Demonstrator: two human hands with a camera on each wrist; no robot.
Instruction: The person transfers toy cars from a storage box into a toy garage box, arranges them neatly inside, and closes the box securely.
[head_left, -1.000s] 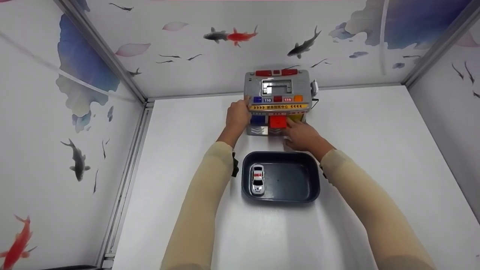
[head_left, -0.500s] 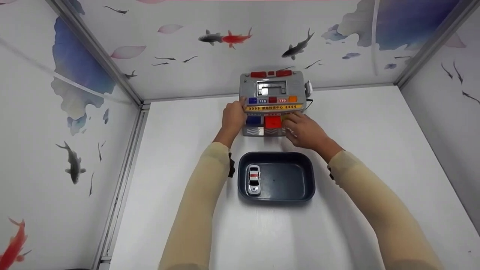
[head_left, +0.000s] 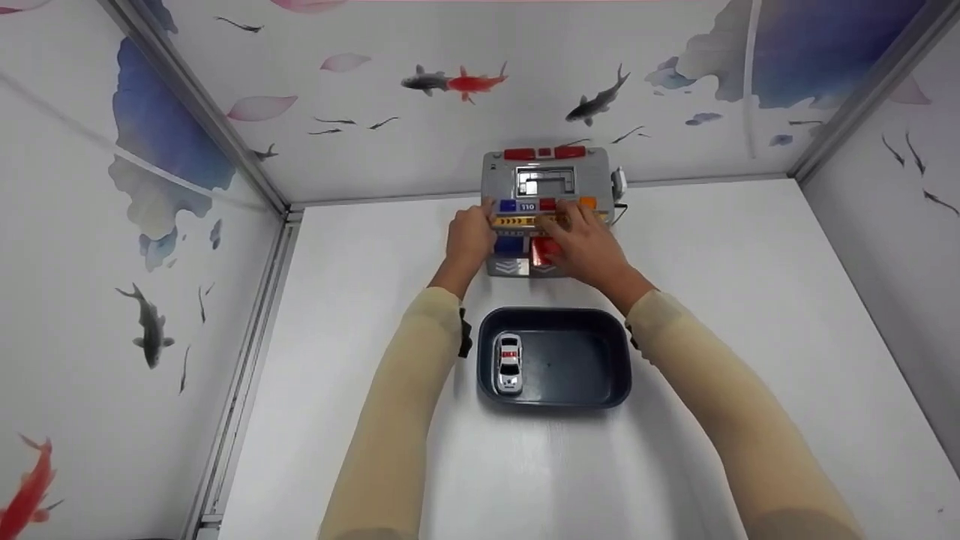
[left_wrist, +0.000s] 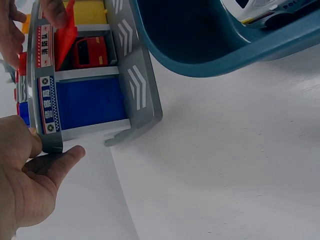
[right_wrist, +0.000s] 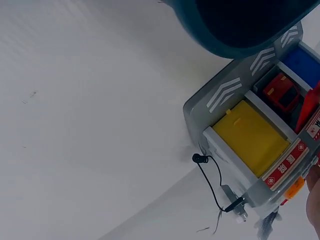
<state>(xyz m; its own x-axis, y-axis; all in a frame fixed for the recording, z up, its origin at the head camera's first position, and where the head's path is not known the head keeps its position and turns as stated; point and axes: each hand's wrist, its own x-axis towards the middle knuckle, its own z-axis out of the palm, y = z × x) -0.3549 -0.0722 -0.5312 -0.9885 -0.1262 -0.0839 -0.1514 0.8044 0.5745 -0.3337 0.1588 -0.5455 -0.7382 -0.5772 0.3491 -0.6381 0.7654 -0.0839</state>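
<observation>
A grey toy garage (head_left: 499,176) stands against the back wall. My left hand (head_left: 469,240) grips its front left roof corner, thumb and fingers on either side in the left wrist view. My right hand (head_left: 596,251) reaches over the roof's front edge, some fingers on the button row. One of its fingertips (left_wrist: 57,17) touches the raised red door (left_wrist: 65,45) of the middle bay. Behind that door sits a red toy car (left_wrist: 90,52). The blue door (left_wrist: 90,105) and yellow door (right_wrist: 252,137) lie flat over their bays. The right fingers' undersides are hidden in the head view.
Just in front of the garage is a dark blue tray (head_left: 555,405). A white toy police car (head_left: 510,367) lies at its left side. A black cord (right_wrist: 204,175) hangs at the garage's right side. White panels with painted fish enclose the white table (head_left: 360,285).
My right hand has left the yellow bay and moved left and up onto the roof edge and red door. The left hand keeps its grip on the corner.
</observation>
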